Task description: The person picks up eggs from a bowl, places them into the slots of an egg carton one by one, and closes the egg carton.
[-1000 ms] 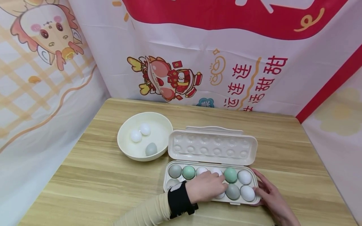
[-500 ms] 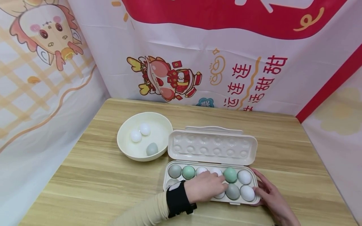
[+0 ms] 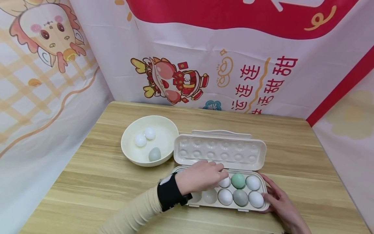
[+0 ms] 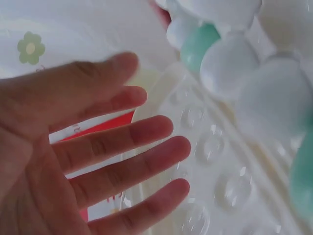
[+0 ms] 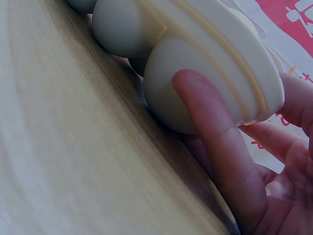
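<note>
A cream egg carton (image 3: 264,188) lies open on the table, its lid (image 3: 219,150) folded back. Uncovered at its right are white eggs (image 3: 256,199), a green egg (image 3: 238,180) and a grey egg (image 3: 240,197). My left hand (image 3: 201,177) hovers over the carton's left part and hides the back row there. In the left wrist view its fingers (image 4: 161,152) are straight and spread, with nothing held. My right hand (image 3: 281,204) grips the carton's right end, the thumb (image 5: 205,107) against the rounded underside of a cup in the right wrist view.
A cream bowl (image 3: 125,139) stands left of the carton, close to its lid. Inside are two white eggs (image 3: 140,140) and one grey egg (image 3: 155,154). Behind the wooden table (image 3: 96,182) hangs a printed cloth (image 3: 122,65), with cloth at both sides too.
My left hand has lifted from the front row and moved left and back, uncovering a white egg there. The grey egg in the bowl has shifted slightly. My right hand keeps its grip.
</note>
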### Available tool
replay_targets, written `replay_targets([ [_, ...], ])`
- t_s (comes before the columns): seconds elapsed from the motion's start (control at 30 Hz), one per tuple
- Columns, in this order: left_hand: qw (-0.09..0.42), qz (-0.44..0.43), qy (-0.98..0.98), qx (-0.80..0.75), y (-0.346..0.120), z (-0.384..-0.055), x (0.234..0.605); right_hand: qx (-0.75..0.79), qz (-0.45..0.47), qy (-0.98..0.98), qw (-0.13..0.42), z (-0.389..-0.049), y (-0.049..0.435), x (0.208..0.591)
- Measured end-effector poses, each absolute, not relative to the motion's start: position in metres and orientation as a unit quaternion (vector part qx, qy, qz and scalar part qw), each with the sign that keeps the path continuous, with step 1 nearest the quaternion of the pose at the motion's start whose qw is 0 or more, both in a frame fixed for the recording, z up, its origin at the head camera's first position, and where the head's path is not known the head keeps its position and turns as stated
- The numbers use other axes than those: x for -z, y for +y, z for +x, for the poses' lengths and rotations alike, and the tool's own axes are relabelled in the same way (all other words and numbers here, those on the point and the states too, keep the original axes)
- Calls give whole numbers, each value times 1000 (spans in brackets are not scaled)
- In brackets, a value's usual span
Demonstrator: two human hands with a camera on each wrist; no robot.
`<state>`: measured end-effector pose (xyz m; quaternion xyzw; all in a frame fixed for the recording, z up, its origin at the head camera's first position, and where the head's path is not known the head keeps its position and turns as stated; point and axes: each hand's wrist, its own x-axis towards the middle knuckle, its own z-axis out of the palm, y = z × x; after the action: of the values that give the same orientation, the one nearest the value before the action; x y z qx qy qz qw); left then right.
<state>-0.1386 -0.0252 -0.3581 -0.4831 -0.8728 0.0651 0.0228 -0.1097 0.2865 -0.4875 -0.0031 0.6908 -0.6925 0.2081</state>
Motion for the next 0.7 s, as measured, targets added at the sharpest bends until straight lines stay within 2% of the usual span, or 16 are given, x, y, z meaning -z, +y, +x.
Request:
replay_targets([
  [0.13,26,-481,-874,-53,-37,-147,346,694,-10,690,207,-109,287,488],
  [0.4,90,-480,-871,-46,-57,-163,324,690,3,694,204,-110,286,487],
  [0.7,87,-434,-897,-8,-80,-177,309,683,9,700,209,-110,286,486],
])
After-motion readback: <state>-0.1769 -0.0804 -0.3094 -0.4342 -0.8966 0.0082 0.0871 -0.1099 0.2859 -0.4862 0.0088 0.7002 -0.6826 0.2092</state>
